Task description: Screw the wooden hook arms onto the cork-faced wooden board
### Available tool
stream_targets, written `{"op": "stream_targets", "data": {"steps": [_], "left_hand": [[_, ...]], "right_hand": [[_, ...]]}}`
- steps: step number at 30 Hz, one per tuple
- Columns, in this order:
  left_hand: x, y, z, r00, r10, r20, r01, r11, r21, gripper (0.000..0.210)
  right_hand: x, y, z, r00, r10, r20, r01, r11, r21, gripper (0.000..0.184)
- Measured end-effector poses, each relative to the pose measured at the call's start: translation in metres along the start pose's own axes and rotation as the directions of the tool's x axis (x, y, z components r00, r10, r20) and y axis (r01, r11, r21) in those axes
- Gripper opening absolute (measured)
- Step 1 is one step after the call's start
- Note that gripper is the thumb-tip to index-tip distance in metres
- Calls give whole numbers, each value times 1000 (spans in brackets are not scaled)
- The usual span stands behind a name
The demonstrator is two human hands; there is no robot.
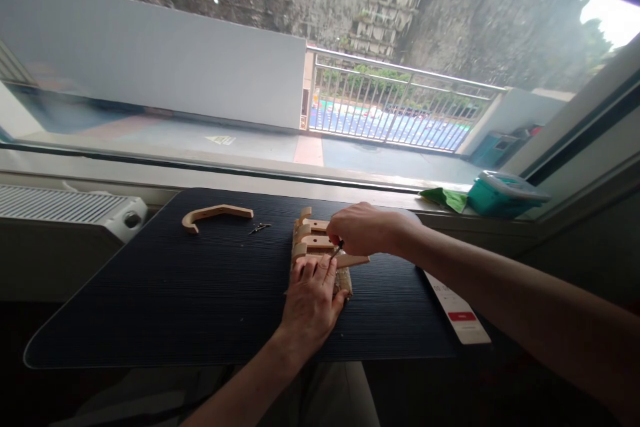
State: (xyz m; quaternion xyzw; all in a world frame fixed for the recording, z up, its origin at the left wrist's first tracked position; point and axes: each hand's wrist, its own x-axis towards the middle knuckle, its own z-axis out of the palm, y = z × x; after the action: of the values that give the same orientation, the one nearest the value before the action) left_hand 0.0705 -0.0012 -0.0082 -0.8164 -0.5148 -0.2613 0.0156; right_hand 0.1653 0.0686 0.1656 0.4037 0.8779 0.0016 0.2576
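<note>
Near the table's front, a rough wooden board carries several pale curved wooden hooks with dark holes in their arms. My left hand grips the nearest wooden hook, fingers pressed on it and thumb against the board's edge. Above it, my right hand is closed around a screwdriver, whose thin shaft slants down to that hook beside my left fingertips. The screwdriver's tip and most of its handle are hidden. One loose wooden hook lies at the back left, with a few screws beside it.
The dark table stands by a window. A phone lies near its right edge, under my right forearm. On the sill are a teal box and a green cloth. A white radiator is at left.
</note>
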Motion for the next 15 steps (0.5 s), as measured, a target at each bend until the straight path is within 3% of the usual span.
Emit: {"op": "stream_targets", "data": {"steps": [8,11,15], "left_hand": [[0,0,-2,1000,-2,15,2,1000,9,50],[0,0,-2,1000,-2,18,2,1000,11,50],[-1,0,-1,1000,-2,16,1,1000,12,50]], "right_hand": [[11,-2,9,997,20,-77,-20,1000,-8,25],[9,-2,5,998,47,-44,-47,999,1,27],[4,-3,-2,1000,-5,7,5,1000,-3,31]]}}
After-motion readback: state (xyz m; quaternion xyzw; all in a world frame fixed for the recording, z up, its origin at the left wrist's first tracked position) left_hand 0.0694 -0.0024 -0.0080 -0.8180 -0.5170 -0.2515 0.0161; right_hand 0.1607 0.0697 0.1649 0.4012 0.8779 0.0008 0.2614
